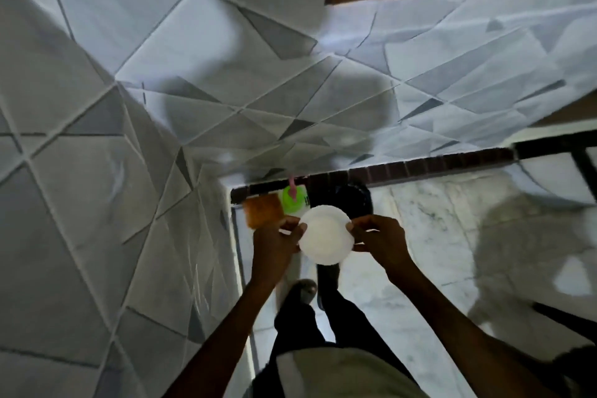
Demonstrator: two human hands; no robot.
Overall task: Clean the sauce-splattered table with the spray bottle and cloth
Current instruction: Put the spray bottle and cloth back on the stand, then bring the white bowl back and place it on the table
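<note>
Spray bottle [292,200], green with a pink trigger, sits at the far side of the left hand [277,242], close against an orange cloth [263,208] just to its left. The picture is blurred there, so we cannot tell whether that hand carries the 2 things or whether they rest on something beyond it.

What we do see plainly is a white round plate [324,237] held between the 2 hands. The left hand pinches its left rim and the right hand [381,239] pinches its right rim, so the hands are apart with the plate spanning the gap. The plate looks bare and is held roughly level above the marble floor [436,236], beside a tiled wall [129,107] with a grey triangle pattern.

We are looking down at our own legs and the floor. We cannot make out the sauce-splattered bench or any stain in this view.

Our judgement is that the cleaning proper has not begun. Nothing here shows spraying or wiping, and both hands are busy with the plate. It seems we are clearing the plate away first. What is left is nearly all of the task: put the plate down, free a hand for the bottle, spray the bench, then wipe it with the cloth.
</note>
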